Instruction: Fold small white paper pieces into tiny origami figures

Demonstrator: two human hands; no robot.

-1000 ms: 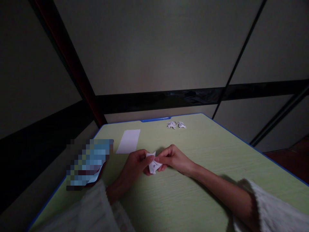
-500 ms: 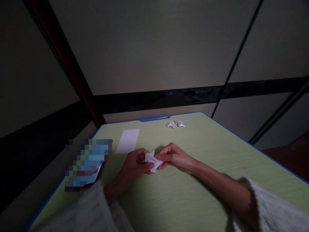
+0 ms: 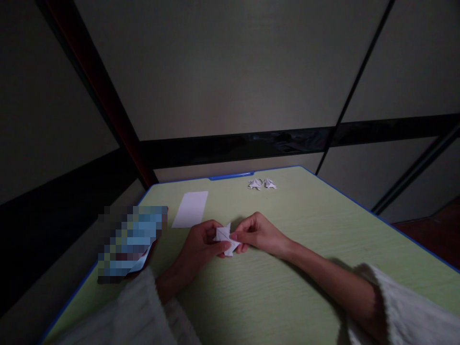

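Between my hands is a small white folded paper [image 3: 225, 235] with pointed corners sticking out, held just above the table. My left hand [image 3: 201, 244] pinches its left side, the thumb lying on top near the lower corner. From the right, my right hand [image 3: 257, 232] grips the opposite side, thumb on the upper face and fingers curled beneath. Parts of the paper are covered by both thumbs. Two small folded paper figures [image 3: 255, 184] sit side by side near the table's far edge.
A flat white sheet of paper [image 3: 191, 209] lies beyond my left hand on the pale green table [image 3: 287, 297]. At the left edge is a blurred-out flat object [image 3: 134, 244] with a reddish rim. Dark-striped panels [image 3: 230, 72] rise behind the table.
My right thumb has shifted slightly left over the folded paper. Both hands keep their hold, and the other things stay where they were.
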